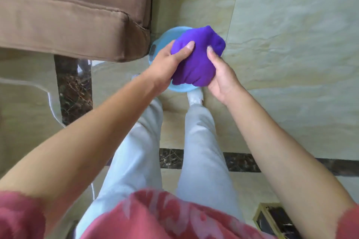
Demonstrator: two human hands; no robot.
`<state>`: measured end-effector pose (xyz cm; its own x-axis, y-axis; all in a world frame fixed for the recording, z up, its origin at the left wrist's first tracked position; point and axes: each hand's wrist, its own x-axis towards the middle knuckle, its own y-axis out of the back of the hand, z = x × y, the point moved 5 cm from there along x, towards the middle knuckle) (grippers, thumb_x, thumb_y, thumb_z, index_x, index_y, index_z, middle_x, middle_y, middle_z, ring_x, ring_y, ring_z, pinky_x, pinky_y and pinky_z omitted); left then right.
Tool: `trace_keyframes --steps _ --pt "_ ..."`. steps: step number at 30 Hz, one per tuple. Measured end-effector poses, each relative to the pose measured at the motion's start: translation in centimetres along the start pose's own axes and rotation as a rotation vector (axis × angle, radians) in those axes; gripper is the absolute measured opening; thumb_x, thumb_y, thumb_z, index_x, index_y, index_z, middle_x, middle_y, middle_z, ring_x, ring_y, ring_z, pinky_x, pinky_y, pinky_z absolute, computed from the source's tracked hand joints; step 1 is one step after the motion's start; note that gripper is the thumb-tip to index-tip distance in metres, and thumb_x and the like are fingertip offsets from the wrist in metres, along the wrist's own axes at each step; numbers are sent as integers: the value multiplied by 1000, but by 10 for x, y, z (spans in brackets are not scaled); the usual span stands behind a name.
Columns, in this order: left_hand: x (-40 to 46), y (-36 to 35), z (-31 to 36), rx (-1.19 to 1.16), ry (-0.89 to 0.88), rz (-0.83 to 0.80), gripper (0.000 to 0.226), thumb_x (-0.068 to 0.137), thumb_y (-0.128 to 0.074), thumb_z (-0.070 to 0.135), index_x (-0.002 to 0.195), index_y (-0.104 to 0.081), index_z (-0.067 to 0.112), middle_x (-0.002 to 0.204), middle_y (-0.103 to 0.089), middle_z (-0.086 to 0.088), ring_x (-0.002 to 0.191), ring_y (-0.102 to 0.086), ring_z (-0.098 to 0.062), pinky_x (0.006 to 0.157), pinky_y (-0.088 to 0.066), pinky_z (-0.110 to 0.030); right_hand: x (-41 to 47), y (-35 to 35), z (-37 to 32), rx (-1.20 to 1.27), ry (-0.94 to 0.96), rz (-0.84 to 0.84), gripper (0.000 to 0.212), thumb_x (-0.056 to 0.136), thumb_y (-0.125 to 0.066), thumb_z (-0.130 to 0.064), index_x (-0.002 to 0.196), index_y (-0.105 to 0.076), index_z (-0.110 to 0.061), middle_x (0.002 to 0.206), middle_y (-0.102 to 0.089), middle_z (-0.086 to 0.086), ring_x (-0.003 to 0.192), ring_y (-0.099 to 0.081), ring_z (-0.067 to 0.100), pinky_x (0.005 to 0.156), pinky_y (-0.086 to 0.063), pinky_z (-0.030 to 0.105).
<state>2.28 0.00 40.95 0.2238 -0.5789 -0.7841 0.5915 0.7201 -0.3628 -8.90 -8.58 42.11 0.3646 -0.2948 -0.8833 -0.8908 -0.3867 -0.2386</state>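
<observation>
We are noting left hand (167,62) & right hand (221,77) both curling round the purple cloth bundle (200,46), held above the blue basin (165,39) on the floor (291,44), right of the sofa (68,21). We are judging it soft, light, compressible, not fragile; best gripped by bunched sides.

**Beige tiled floor (291,48) beside a brown sofa (64,25)**

The room is paved with glossy beige tiles veined like marble, and a thin joint (232,11) is seen between two of them. The paving is crossed by dark speckled bands (242,162), one near the bottom and one at the left. The fabric sofa is set at the upper left. Soft daylight is reflected off the tiles.
</observation>
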Motion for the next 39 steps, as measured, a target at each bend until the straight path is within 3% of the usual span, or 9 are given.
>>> trace_keyframes --steps 5,10,15,18,21,25,30,34,39 --pt "-96 13 27 -165 -185 151 32 99 -62 28 121 -67 7 122 -73 -15 108 -69 -22 100 -55 -38 -66 -47 -23 -339 147 -72 39 103 -58 -21 136 -59 -2 133 -68 19 125 -65 31 112 -48 50" --pt "-180 65 6 -311 -221 380 27 94 -65 42 100 -77 18 99 -79 -2 87 -73 -13 75 -57 -27 -110 -123 -6 -679 300 -118 20 97 -66 -25 112 -72 -14 110 -79 8 105 -75 24 99 -57 49" --pt "-229 139 -26 -768 -229 380 45 96 -62 43 127 -68 11 128 -71 -14 114 -70 -26 104 -53 -45 -124 -219 71 -536 82 -414 20 95 -62 -7 113 -70 -6 118 -74 18 112 -71 31 102 -54 43" --pt "-252 195 -34 -961 -263 347 46 97 -60 36 131 -64 5 135 -65 -20 117 -66 -29 107 -50 -48 -126 -276 120 -608 27 -412 23 87 -61 -5 107 -70 -4 105 -72 17 101 -67 28 95 -52 41" --pt "-280 261 -38 -992 -308 447 44 101 -58 26 135 -59 -3 133 -65 -22 113 -67 -30 104 -53 -45 -128 -334 161 -880 199 -355 24 78 -65 -19 99 -71 -9 96 -72 9 90 -65 20 85 -52 37" --pt "-326 343 -29 -997 -409 557 41 101 -58 18 137 -57 -2 128 -68 -19 107 -69 -27 97 -57 -41 -139 -406 209 -1091 338 -403 32 81 -70 -31 107 -73 -12 97 -76 -3 85 -70 6 80 -56 28" --pt "-359 435 -8 -1022 -492 572 39 101 -59 23 135 -60 3 129 -70 -16 112 -70 -25 98 -57 -41 -133 -479 265 -1065 -54 -541 53 86 -72 -51 131 -64 -24 125 -74 -2 110 -74 18 78 -62 41" --pt "-354 505 2 -919 -460 770 27 98 -64 25 121 -67 11 122 -73 -13 109 -70 -25 100 -55 -44 -101 -549 292 -1035 -9 -587 39 92 -71 -23 129 -63 -16 120 -76 6 106 -75 23 81 -63 41" --pt "-330 590 4 -944 -451 930 13 98 -65 20 109 -63 14 104 -73 -4 87 -73 -14 78 -60 -36 -30 -625 328 -1156 92 -581 30 84 -73 -14 113 -65 -13 119 -72 18 96 -71 24 85 -58 45"
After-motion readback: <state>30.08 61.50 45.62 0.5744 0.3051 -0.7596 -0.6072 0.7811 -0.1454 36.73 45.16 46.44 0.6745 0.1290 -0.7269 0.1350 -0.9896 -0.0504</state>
